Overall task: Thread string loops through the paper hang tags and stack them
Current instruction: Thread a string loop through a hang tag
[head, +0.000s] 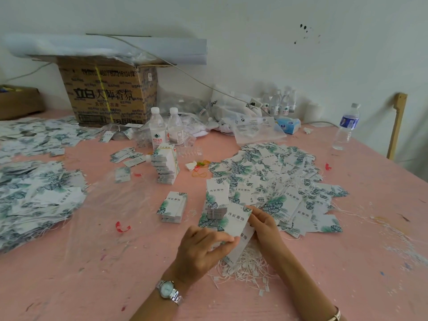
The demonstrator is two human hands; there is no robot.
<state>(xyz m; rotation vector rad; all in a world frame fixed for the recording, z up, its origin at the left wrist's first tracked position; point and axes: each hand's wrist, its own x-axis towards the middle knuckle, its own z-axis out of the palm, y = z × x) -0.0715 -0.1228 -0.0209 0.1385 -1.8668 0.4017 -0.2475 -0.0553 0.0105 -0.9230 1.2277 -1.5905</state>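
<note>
My left hand (203, 244) pinches the hang tag (235, 220) at its near end. My right hand (264, 224) pinches its far corner. Its long axis runs near-left to far-right.

Left forearm (151, 308): enters from the bottom edge, angled up and to the right; wristwatch (167, 290) on the wrist.
Left hand (203, 246): back toward the camera, fingers curled, thumb and fingertips pinching the lower edge of a hang tag (236, 222).
Right forearm (301, 274): enters from the lower right corner, angled up and to the left; band (336, 314) at the wrist.
Right hand (264, 224): fingers bent, tips pinching the same tag's right edge.
Hands: near each other, tag between them.
</note>
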